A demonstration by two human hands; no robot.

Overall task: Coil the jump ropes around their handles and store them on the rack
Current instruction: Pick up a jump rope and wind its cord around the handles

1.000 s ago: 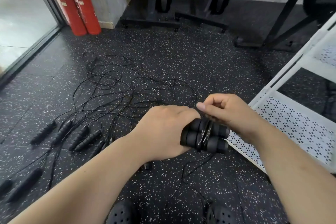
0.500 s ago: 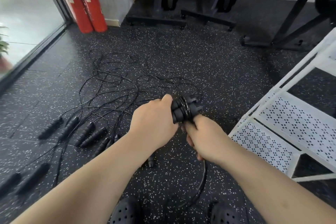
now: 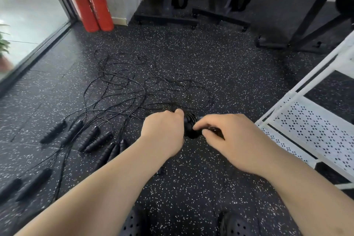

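My left hand (image 3: 163, 132) grips a pair of black jump rope handles (image 3: 189, 127) held together, with black cord wound around their middle. My right hand (image 3: 228, 136) is just right of the bundle and pinches the cord against it; most of the handles are hidden by both hands. Several other black jump ropes (image 3: 92, 138) lie on the speckled floor to the left, their thin cords (image 3: 134, 90) tangled ahead of me. The white perforated rack (image 3: 314, 132) stands at the right.
Two red fire extinguishers (image 3: 88, 0) stand at the back left by a glass door. Black exercise machine bases (image 3: 220, 17) line the far wall. My black perforated shoes (image 3: 235, 224) show at the bottom edge.
My right hand has swung from below the handle bundle up to its right side, carrying the cord around it. The loose loop that hung below is no longer seen. The view has shifted slightly.
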